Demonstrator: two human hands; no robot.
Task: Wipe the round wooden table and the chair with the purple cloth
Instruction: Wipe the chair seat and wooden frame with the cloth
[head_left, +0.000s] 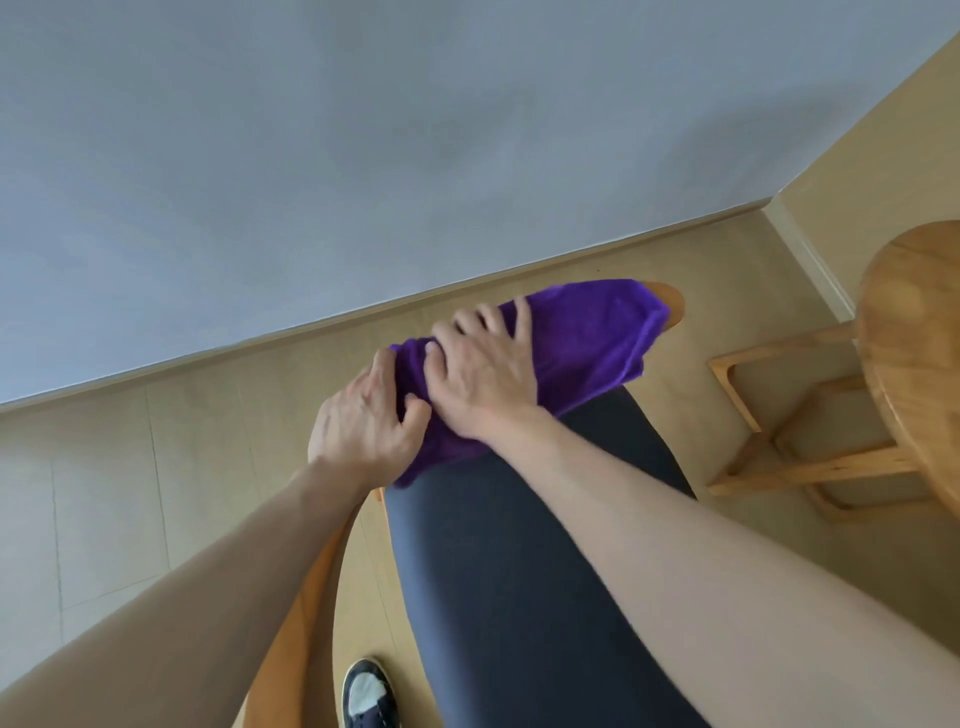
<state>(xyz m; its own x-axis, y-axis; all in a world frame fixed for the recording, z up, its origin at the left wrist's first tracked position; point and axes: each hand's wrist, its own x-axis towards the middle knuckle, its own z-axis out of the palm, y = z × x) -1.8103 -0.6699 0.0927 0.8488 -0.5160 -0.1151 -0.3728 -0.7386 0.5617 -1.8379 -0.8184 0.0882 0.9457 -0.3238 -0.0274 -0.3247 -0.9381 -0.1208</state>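
The left hand (363, 426) is gripping one end of the purple cloth (582, 343) with curled fingers, while the right hand (483, 374) is pressing it, fingers spread flat, onto the dark-cushioned wooden chair (519, 571) beside the round wooden table (914, 332)

A home dining corner is suggested. Beyond the fingers (498, 317) a pale grey wall (363, 156) meets light floor tiles (104, 493) at a skirting board (260, 343); to their right 1 round wooden table (914, 332) is seen.
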